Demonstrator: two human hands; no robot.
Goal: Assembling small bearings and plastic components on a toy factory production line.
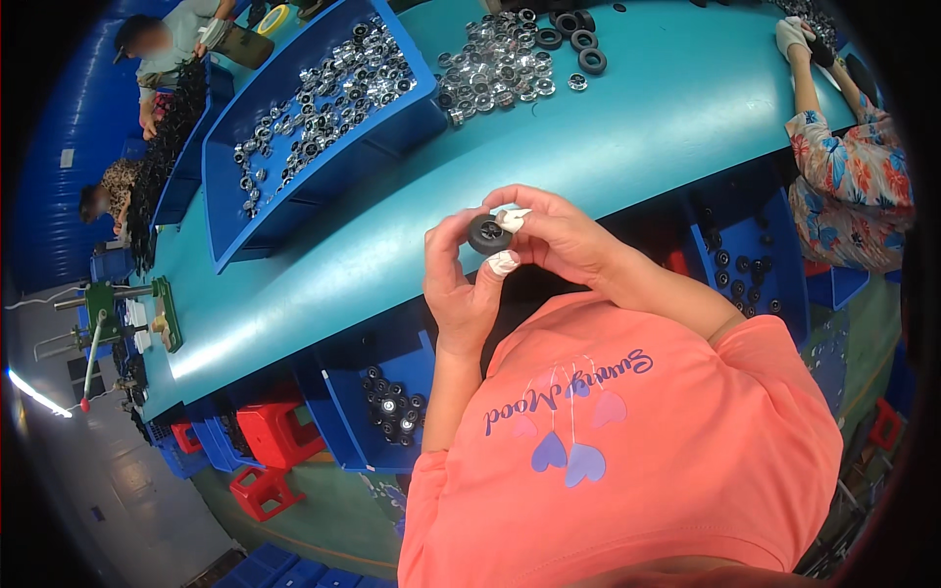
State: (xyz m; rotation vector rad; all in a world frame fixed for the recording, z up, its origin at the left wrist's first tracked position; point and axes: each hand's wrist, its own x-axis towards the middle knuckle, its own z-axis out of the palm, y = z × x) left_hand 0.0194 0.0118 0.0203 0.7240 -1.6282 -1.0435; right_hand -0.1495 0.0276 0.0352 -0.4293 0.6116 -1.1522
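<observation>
Workbench: we stand at a long turquoise bench (676,103), its surface shining under the light.
Left hand: our left hand (453,269) grips the wheel's left side, fingers curled, white wrap (503,263) on the thumb.
Right hand: our right hand (564,235) grips the same wheel from the other side, with 1 digit also wrapped in white.
Wheel: we hold 1 small black wheel (489,234) between both hands, near the bench's close edge.
Hubs: beyond it we see a heap of shiny hubs (500,64) on the bench, with black tyres (591,61) just beside.
Blue bin: left of that heap, a long bin (333,189) contains more hubs.
Under the bench: we see black wheels (392,407) in another bin, and 2 red stools.
Co-workers: 2 people sit or stand far left; 1 in a floral top (848,196) is at right.
</observation>
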